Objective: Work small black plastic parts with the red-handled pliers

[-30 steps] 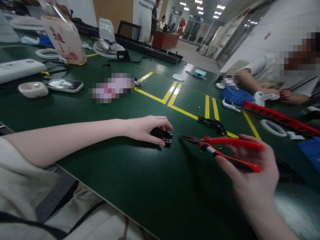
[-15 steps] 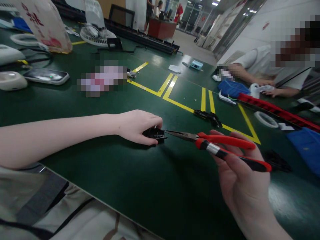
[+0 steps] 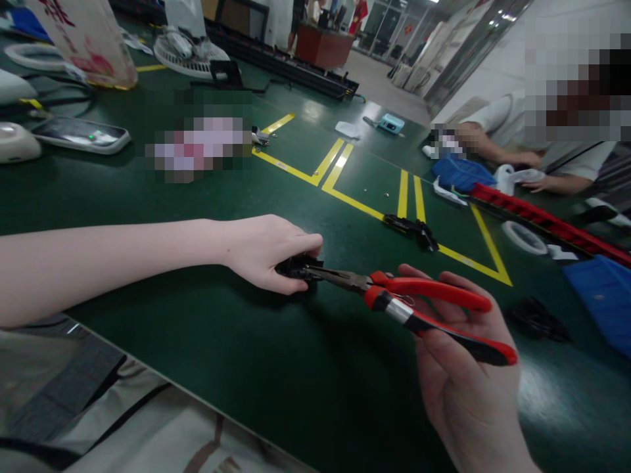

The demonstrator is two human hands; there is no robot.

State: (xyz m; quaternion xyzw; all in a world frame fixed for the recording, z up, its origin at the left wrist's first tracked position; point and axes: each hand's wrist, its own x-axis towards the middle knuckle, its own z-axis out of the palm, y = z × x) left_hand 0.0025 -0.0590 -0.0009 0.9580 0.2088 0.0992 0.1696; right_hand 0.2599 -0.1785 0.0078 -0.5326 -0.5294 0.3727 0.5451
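My left hand is closed around a small black plastic part, holding it just above or on the green table; most of the part is hidden by the fingers. In my right hand are red and black needle-nose pliers, gripped by the handles. The jaws point left, and their tips lie at the open end of the black part, overlapping it. Whether the tips pinch anything is too small to tell.
Another black part lies on the yellow tape lines. Dark pieces and a blue bin are at the right. A phone rests at left. Across the table, a co-worker's hands are near a red strip.
The pliers have moved left and slightly down, so their tips now overlap the black part instead of sitting just right of it. The handles are spread slightly wider. My left hand keeps its hold.
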